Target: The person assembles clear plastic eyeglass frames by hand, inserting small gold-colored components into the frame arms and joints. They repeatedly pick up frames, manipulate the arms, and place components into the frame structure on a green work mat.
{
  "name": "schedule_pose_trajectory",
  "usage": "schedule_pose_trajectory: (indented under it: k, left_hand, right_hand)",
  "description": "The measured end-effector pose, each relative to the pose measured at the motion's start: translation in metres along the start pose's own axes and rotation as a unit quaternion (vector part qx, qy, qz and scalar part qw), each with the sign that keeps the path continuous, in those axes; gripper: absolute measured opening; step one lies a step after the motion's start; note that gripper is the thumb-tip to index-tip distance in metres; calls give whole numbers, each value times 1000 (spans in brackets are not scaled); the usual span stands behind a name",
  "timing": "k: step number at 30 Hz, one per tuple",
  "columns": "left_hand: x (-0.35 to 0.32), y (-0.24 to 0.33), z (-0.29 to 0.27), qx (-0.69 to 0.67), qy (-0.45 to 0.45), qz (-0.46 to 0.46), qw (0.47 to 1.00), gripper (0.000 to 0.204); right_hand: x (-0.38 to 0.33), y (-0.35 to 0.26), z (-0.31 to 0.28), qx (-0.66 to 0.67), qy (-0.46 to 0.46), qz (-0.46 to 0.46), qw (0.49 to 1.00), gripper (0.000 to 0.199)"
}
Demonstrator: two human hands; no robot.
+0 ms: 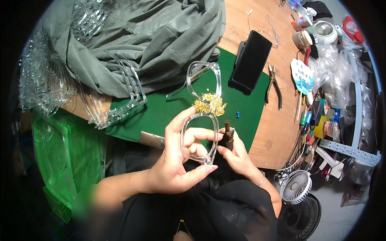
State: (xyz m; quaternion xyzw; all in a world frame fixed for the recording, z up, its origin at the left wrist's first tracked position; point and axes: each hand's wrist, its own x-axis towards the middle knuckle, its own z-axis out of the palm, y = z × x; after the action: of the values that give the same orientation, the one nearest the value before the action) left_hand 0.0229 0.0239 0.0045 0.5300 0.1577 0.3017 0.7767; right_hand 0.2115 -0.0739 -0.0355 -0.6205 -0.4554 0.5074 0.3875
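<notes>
My left hand [173, 162] grips a clear plastic eyeglass frame [213, 107], held upright on end above the green mat [165, 120]. Its thumb presses the lower corner while the fingers wrap around the near rim. Close beside it, my right hand [240, 158] is closed around a dark, narrow-tipped tool [228, 138], with the tip pointing away from me. I cannot tell exactly what kind of tool it is. Behind the frame lies a heap of tiny gold-coloured parts [220, 109], partly seen through the rims. A small blue piece [237, 114] lies to its right.
Several clear frames [134, 86] rest on the left, by a grey cloth [161, 40]. A dark phone [253, 60] and pliers [273, 86] lie to the right. A green crate [72, 148] stands lower left; a white fan [296, 186] and cables are at right.
</notes>
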Motion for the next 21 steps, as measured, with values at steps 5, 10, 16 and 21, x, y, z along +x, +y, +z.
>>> schedule_pose_trajectory:
  k: [5,10,16,21]
  left_hand:
    - [3,8,-2,-60,33,-36,997,99]
    - [6,7,4,-83,62,-72,992,100]
    - [5,6,-1,-31,29,-62,997,99]
    - [2,8,-4,-2,31,-62,998,97]
  right_hand:
    - [1,-7,-6,14,-86,43,995,40]
    - [1,5,2,3,-45,28,999,31]
    - [5,-1,6,-63,-44,8,997,17]
    - [-3,-57,-15,-2,-232,115,966,25]
